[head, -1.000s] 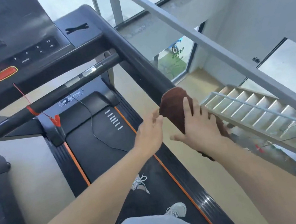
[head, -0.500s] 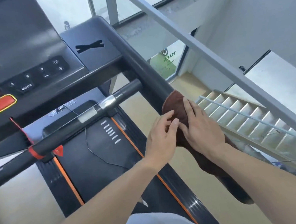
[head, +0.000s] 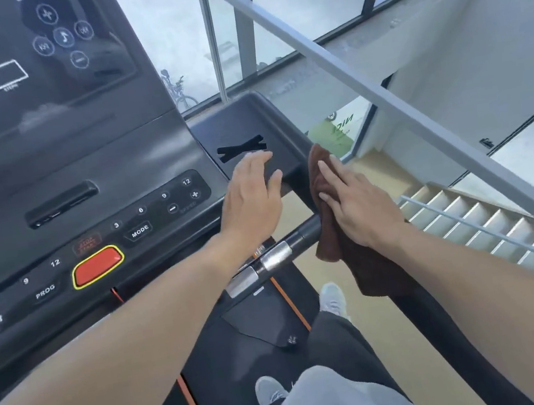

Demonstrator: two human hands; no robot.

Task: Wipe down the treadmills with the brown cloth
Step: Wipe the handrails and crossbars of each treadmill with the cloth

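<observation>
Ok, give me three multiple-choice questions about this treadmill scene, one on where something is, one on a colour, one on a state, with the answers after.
1. Where is the brown cloth?
A. on the right side rail
B. on the screen
C. on the floor

2. What colour is the big button below the keypad?
A. green
B. red
C. blue

3. How is the left hand?
A. gripping the cloth
B. clenched
C. open, fingers straight

Answers: 1 A, the right hand presses it against the rail. 2 B, red with a yellow rim. 3 C, it lies flat by the console tray, holding nothing.
</observation>
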